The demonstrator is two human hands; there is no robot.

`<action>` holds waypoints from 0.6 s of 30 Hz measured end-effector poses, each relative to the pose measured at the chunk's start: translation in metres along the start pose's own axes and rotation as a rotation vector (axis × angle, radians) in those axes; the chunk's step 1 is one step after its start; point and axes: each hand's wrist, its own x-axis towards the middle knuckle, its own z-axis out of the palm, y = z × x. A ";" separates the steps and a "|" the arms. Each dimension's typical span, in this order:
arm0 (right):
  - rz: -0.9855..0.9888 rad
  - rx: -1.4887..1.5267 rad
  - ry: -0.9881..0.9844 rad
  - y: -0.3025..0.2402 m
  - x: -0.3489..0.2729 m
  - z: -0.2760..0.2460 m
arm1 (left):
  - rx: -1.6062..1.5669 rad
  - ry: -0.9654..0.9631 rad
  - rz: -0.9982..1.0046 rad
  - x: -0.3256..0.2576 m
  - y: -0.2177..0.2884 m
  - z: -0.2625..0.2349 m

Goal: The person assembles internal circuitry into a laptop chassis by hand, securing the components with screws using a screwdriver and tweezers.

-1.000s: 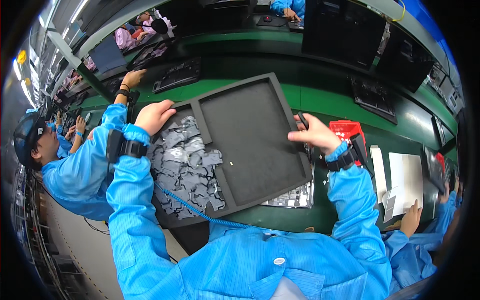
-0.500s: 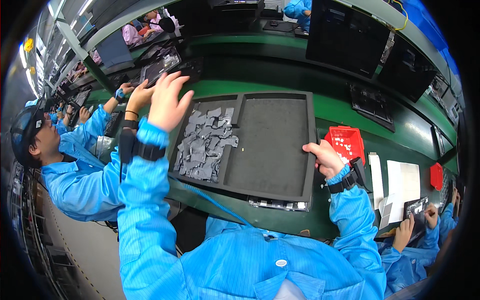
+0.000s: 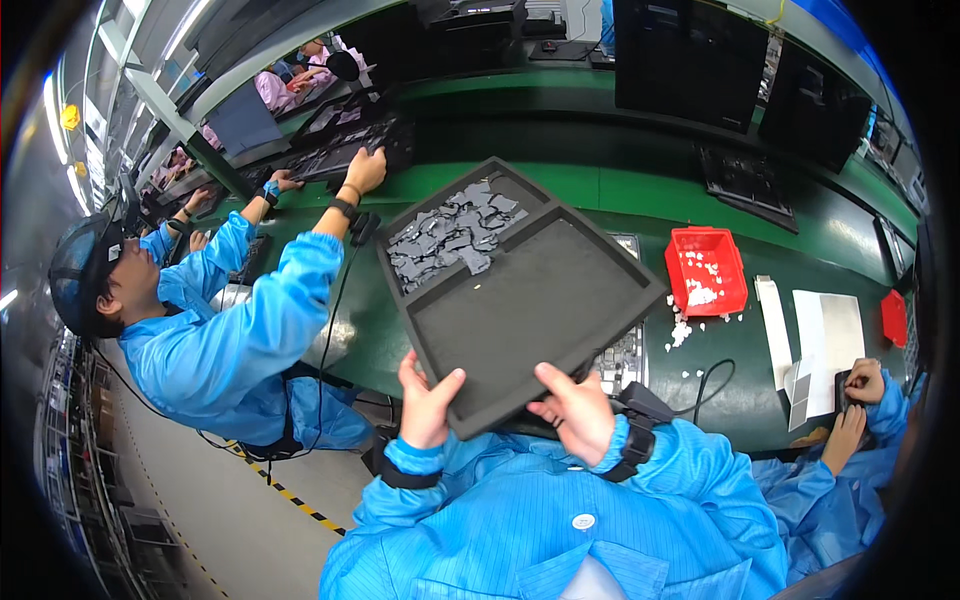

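A black two-compartment tray (image 3: 590, 350) is turned at an angle above the bench, one corner toward my chest. My left hand (image 3: 428, 402) grips its near left edge, thumb up along the rim. On the near right edge my right hand (image 3: 580, 412) is closed, thumb on top and fingers mostly hidden underneath. Many small grey sheet-like pieces (image 3: 445, 240) lie heaped in the far left compartment. The larger compartment holds one tiny pale bit (image 3: 478, 287). Partly covered by the tray, a flat silvery panel (image 3: 627, 358) shows at its right.
A red bin (image 3: 706, 268) of white scraps stands at right, with scraps spilled beside it. Papers (image 3: 830, 340) and a white strip lie farther right. A co-worker at left reaches toward dark panels (image 3: 360, 140); another person's hands work at far right. Monitors (image 3: 690, 65) stand behind.
The tray has turned and come nearer to me. My left hand has moved from above the grey pieces to the tray's near edge; my right hand has shifted left along the rim.
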 end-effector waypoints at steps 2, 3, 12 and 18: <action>0.090 -0.061 -0.036 0.020 0.001 0.008 | 0.051 -0.022 -0.050 0.016 0.007 -0.033; 0.120 -0.147 -0.128 0.021 -0.007 0.016 | 0.066 -0.036 -0.038 0.022 0.013 -0.055; 0.217 -0.594 -0.833 0.013 -0.025 0.006 | 0.350 -0.220 -0.064 0.065 0.036 -0.200; -0.466 -0.508 -0.678 -0.014 -0.016 -0.017 | 1.380 0.044 0.160 0.096 0.029 -0.234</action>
